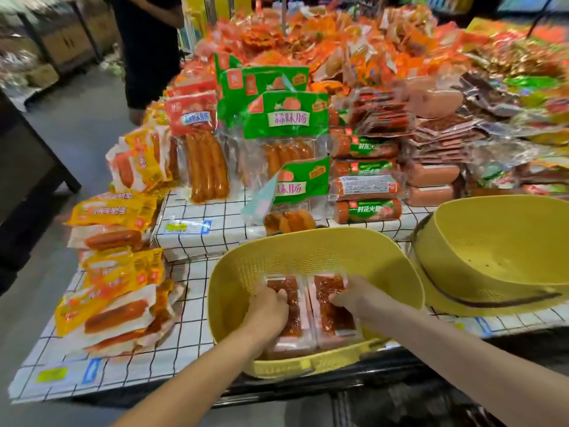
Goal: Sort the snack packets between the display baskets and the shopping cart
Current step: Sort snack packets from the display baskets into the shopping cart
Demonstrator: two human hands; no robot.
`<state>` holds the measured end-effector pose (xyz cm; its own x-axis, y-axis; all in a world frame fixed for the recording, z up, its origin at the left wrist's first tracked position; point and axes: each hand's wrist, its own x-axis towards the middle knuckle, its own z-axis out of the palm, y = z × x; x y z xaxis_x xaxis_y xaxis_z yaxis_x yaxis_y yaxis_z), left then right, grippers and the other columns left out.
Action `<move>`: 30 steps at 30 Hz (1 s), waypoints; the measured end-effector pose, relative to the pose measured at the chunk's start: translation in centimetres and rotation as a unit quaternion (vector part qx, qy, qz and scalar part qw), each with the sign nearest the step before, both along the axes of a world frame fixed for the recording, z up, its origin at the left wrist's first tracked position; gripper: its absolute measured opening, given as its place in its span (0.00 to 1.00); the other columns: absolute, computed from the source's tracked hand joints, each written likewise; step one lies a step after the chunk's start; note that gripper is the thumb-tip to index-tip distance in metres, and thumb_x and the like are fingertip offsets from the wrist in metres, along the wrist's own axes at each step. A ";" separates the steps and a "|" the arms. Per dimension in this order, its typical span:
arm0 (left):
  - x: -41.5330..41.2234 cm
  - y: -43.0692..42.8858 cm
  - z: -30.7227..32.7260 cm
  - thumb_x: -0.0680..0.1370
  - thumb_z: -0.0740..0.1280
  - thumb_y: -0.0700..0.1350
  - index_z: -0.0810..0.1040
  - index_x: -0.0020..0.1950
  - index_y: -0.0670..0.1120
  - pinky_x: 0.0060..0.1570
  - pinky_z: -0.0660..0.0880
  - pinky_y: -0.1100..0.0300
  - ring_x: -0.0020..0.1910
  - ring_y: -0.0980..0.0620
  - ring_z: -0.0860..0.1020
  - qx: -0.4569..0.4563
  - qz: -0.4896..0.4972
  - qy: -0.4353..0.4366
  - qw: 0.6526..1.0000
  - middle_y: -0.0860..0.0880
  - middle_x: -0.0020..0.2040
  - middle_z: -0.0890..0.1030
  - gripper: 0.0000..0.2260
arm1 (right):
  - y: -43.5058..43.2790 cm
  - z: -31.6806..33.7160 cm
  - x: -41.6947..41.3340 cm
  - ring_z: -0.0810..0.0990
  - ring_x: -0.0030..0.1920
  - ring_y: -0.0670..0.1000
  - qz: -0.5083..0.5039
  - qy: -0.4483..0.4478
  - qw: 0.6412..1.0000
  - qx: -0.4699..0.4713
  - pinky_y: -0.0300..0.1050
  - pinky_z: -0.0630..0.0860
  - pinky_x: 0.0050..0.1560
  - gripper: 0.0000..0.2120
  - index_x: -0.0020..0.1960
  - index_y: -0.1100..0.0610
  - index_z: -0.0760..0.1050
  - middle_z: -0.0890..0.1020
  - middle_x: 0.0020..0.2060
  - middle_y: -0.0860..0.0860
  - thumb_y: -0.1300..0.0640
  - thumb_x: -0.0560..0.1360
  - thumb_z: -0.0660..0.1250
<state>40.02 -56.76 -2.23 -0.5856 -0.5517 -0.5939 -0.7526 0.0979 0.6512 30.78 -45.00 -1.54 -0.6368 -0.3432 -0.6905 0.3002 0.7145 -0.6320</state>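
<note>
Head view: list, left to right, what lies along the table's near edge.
Yellow sausage packs → left hand on left packet → right packet under right hand, all four inside the near basket → second basket.

The left hand point(268, 305) covers much of the left red packet point(291, 288), its fingertips curling out of sight. The right hand point(354, 295) hides one side of the right red packet point(334, 322). The near wall of the yellow basket point(286, 366) conceals both packets' lower ends. A second yellow basket point(492, 241) is cut by the right edge. The far heap of orange packets point(308, 35) is smeared (no print readable). A standing person point(147, 41) is cut off at the top edge. The shelf label point(184, 226) is too small to read.
</note>
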 end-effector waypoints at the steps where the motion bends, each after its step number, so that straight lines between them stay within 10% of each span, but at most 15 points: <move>1: 0.0 -0.1 -0.2 0.84 0.53 0.45 0.58 0.71 0.39 0.62 0.72 0.50 0.60 0.43 0.76 0.012 0.005 0.002 1.000 0.40 0.61 0.76 0.18 | 0.1 0.0 0.0 0.78 0.39 0.48 -0.002 -0.011 1.000 0.001 0.38 0.72 0.30 0.03 0.47 0.59 0.69 0.79 0.40 0.54 0.64 0.79 0.62; 9: 1.3 -1.0 0.6 0.82 0.62 0.46 0.65 0.65 0.39 0.35 0.76 0.59 0.43 0.50 0.80 0.066 0.030 0.024 0.997 0.43 0.49 0.80 0.16 | 1.2 1.1 -0.5 0.75 0.56 0.53 0.000 -0.010 1.000 -0.022 0.50 0.69 0.62 0.09 0.55 0.62 0.68 0.78 0.55 0.57 0.60 0.77 0.65; 12: 1.8 -0.6 1.4 0.80 0.64 0.45 0.61 0.70 0.39 0.55 0.76 0.53 0.58 0.45 0.76 -0.074 -0.023 0.066 0.995 0.41 0.62 0.74 0.22 | 2.1 2.2 -0.3 0.72 0.55 0.51 0.027 0.108 0.993 -0.023 0.44 0.68 0.54 0.18 0.65 0.58 0.65 0.75 0.58 0.53 0.59 0.77 0.66; 15: 1.8 1.2 3.8 0.79 0.64 0.44 0.58 0.75 0.42 0.72 0.60 0.55 0.72 0.49 0.63 -0.296 -0.120 0.202 0.926 0.45 0.73 0.65 0.27 | 4.6 3.7 0.4 0.73 0.59 0.48 0.046 0.276 0.957 -0.076 0.44 0.72 0.59 0.19 0.66 0.53 0.69 0.74 0.61 0.50 0.58 0.77 0.66; 18: 0.1 5.4 5.8 0.78 0.60 0.43 0.67 0.71 0.43 0.69 0.65 0.54 0.68 0.48 0.70 -0.355 -0.231 0.314 0.850 0.46 0.70 0.69 0.20 | 10.1 4.7 2.1 0.76 0.51 0.40 -0.003 0.407 0.901 -0.146 0.33 0.74 0.51 0.10 0.57 0.52 0.75 0.79 0.50 0.43 0.60 0.77 0.65; 21: -2.1 11.6 6.2 0.73 0.68 0.34 0.78 0.60 0.42 0.43 0.78 0.55 0.47 0.43 0.82 -0.361 -0.362 0.376 0.773 0.44 0.57 0.81 0.15 | 18.3 4.0 3.6 0.75 0.44 0.40 -0.055 0.507 0.858 -0.057 0.31 0.72 0.46 0.10 0.56 0.55 0.77 0.81 0.44 0.44 0.63 0.76 0.66; 24: -3.5 18.6 4.3 0.64 0.76 0.32 0.82 0.46 0.44 0.24 0.71 0.60 0.36 0.49 0.82 -0.364 -0.504 0.368 0.692 0.49 0.41 0.83 0.14 | 28.7 0.7 5.6 0.76 0.43 0.37 -0.161 0.488 0.855 0.067 0.25 0.70 0.47 0.10 0.56 0.55 0.78 0.78 0.45 0.40 0.63 0.77 0.65; 30: -5.1 31.2 -6.8 0.83 0.54 0.44 0.70 0.67 0.49 0.58 0.74 0.51 0.63 0.48 0.74 -0.297 -0.662 0.238 0.646 0.49 0.63 0.75 0.13 | 42.5 -9.4 13.3 0.77 0.31 0.51 -0.329 0.382 0.835 0.220 0.46 0.70 0.33 0.07 0.50 0.57 0.79 0.83 0.37 0.56 0.66 0.76 0.65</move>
